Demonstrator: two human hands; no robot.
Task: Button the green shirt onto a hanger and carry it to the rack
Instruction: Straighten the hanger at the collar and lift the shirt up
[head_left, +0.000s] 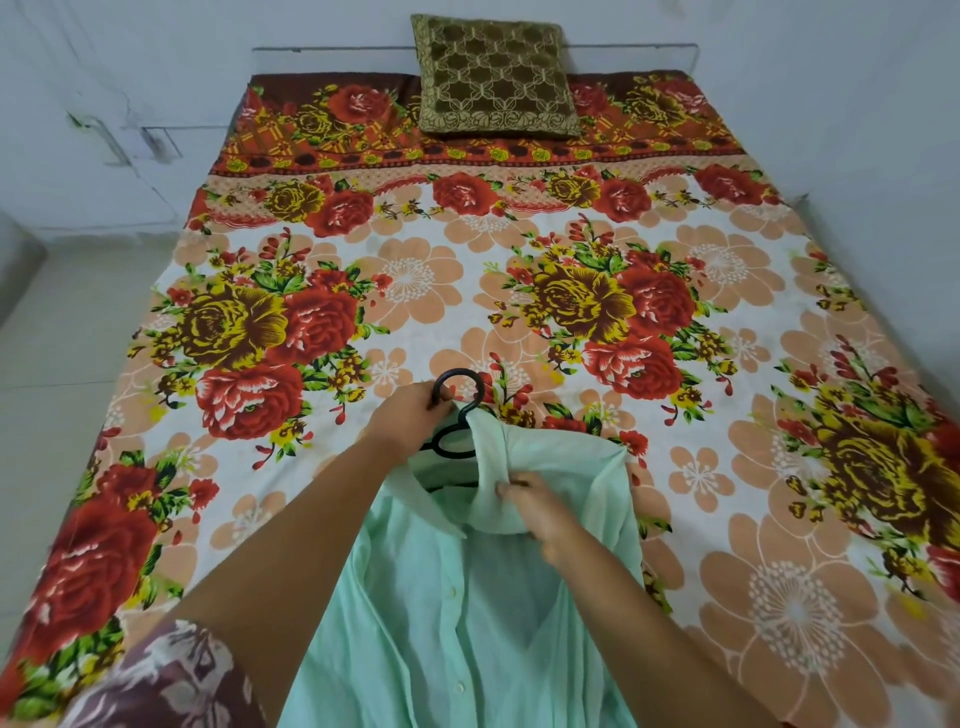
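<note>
Your left hand (410, 415) has its grip closed on the hanger (457, 410) hook; your right hand (540, 512) pinches the green shirt (441, 623) collar above the bed (519, 249).

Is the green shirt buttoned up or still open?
Open. The shirt front gapes below the collar, and its buttons sit unfastened.

The light is soft and even, with no bright glare. Only small, faint shadows sit under the cushion (496, 78) and the arms. Colors on the bed sheet (519, 291) look clear in the middle — but the edges bend and stretch. The wall (130, 78) looks a bit smudgy — not sharp.
</note>
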